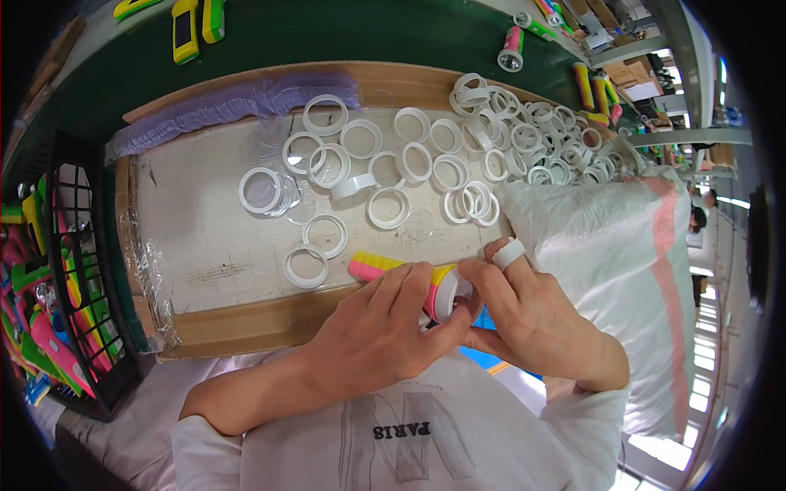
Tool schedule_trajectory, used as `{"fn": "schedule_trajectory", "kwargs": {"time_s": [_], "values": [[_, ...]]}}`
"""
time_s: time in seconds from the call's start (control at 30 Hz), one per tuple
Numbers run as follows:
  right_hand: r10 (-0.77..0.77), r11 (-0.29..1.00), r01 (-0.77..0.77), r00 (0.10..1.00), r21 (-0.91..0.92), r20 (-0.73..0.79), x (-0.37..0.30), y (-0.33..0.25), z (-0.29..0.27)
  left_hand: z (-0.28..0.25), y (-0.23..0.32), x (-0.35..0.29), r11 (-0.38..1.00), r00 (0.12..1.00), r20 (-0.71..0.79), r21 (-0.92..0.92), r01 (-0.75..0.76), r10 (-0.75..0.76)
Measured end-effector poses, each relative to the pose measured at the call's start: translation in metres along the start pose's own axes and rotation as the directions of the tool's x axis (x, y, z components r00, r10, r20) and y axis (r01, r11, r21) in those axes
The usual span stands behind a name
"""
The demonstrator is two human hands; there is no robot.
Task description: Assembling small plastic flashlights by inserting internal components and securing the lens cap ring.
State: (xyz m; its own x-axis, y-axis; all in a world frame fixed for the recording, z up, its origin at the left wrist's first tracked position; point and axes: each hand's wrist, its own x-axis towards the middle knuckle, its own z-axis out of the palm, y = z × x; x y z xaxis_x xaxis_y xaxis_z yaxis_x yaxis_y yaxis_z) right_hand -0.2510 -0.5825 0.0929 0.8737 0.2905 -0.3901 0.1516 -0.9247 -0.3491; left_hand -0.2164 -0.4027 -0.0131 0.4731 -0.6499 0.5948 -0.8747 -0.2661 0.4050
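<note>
A yellow and pink flashlight (pixel 375 265) lies across the tray's near edge, with its wide head toward the right. My left hand (pixel 377 327) is closed over its body from above, fingers wrapped round it. Around the head sits a white ring (pixel 446 296), partly covered by fingers. My right hand (pixel 536 315) grips this ring and head end between thumb and fingers. A white band (pixel 508 254) wraps one right finger. Several loose white rings (pixel 354 186) and thin clear discs lie on the tray beyond my hands.
The shallow tray has a cardboard rim (pixel 246 323). Purple-tinted discs (pixel 237 106) line its far side. A white sack (pixel 598 245) bulges at right beside heaped rings. A black crate (pixel 90 286) of colourful flashlights stands left. More flashlights (pixel 512 49) lie on the green surface behind.
</note>
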Motion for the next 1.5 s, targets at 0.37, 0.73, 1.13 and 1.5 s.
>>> {"fn": "schedule_trajectory", "kwargs": {"time_s": [0.37,0.73,1.13,1.5], "values": [[-0.507,0.843,0.459,0.853,-0.280,-0.128,0.000,0.015,0.018,-0.004,-0.003,-0.004,0.994,0.994,0.053,-0.067,-0.090,0.093],[-0.302,0.913,0.253,0.946,-0.321,-0.116,-0.012,0.005,0.020,-0.008,0.001,-0.005,0.996,0.995,0.069,-0.055,-0.067,0.071],[-0.149,0.969,0.112,0.976,-0.219,-0.159,-0.017,0.011,0.028,-0.002,0.001,-0.003,0.993,0.994,0.071,-0.091,-0.080,0.086],[-0.096,0.981,0.071,0.986,-0.178,-0.135,-0.017,0.010,0.027,-0.007,0.000,-0.003,0.995,0.990,0.118,-0.070,-0.069,0.077]]}}
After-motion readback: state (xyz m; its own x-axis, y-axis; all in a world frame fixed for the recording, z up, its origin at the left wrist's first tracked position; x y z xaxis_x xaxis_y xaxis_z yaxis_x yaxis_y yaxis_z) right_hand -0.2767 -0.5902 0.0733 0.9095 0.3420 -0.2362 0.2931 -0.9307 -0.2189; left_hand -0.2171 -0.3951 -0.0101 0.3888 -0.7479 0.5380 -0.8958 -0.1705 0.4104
